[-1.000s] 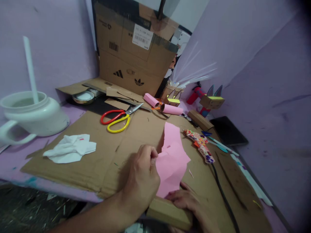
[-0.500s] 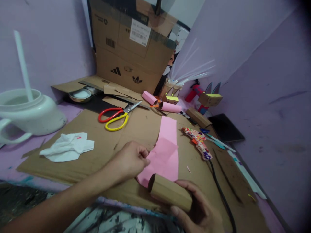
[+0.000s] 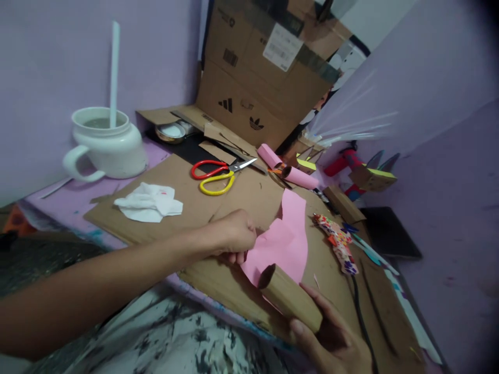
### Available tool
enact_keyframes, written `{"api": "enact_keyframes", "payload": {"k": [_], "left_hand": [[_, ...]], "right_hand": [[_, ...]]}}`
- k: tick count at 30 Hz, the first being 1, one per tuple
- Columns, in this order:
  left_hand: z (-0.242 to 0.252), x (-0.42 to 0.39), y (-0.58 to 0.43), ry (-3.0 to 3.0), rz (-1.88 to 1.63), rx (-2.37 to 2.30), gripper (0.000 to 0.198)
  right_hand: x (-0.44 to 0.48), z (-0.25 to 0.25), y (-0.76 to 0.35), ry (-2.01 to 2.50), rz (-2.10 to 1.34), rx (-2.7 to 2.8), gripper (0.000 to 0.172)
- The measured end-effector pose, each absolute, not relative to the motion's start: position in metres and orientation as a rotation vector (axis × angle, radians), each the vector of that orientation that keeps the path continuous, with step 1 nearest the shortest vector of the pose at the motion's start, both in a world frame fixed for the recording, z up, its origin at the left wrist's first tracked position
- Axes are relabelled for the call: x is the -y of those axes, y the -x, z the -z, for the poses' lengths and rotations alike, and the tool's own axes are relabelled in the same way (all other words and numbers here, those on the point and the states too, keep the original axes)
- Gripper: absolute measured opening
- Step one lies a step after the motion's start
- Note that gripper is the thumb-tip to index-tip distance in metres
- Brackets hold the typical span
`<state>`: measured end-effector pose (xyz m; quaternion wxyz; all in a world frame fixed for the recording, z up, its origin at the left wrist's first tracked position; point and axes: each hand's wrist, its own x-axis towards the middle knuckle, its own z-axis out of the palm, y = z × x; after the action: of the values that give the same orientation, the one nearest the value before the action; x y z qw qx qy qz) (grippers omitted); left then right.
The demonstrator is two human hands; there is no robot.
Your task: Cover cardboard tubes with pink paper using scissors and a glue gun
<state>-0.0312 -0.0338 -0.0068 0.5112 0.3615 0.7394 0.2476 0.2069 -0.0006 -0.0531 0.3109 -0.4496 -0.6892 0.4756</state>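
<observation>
My left hand (image 3: 233, 236) is closed in a pinch on the near left edge of a pink paper sheet (image 3: 286, 240) that lies on the cardboard work mat (image 3: 195, 205). My right hand (image 3: 335, 340) grips a brown cardboard tube (image 3: 290, 297) at the lower right, its open end pointing up-left over the paper's near corner. Red-and-yellow scissors (image 3: 218, 175) lie farther back on the mat.
A crumpled white tissue (image 3: 150, 202) lies left on the mat. A white jug with a stick (image 3: 107, 145) stands far left. A patterned glue gun (image 3: 338, 241) with black cord lies right of the paper. Pink rolls (image 3: 286, 169), a cardboard box (image 3: 265, 83) and a dark tablet (image 3: 392, 231) sit behind.
The view has swung left and nearer. My right hand lifted the cardboard tube from the table edge up over the paper. My left hand keeps its pinch, and the paper now curls.
</observation>
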Motion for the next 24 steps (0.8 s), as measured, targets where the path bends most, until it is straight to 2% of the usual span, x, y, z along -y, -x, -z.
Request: {"api": "enact_keyframes", "payload": {"k": [8, 15, 24], "left_hand": [[0.004, 0.034, 0.036, -0.951, -0.439, -1.743, 0.029], [0.011, 0.035, 0.039, -1.073, -0.572, -1.739, 0.011], [0.008, 0.067, 0.039, -1.405, -0.827, -2.083, 0.027]], "right_hand": [[0.001, 0.058, -0.207, 1.189, -1.24, 1.796, 0.051], [0.0, 0.054, -0.207, 1.213, -1.239, 1.802, 0.048], [-0.004, 0.053, -0.203, 1.223, -1.364, 1.727, 0.046]]}}
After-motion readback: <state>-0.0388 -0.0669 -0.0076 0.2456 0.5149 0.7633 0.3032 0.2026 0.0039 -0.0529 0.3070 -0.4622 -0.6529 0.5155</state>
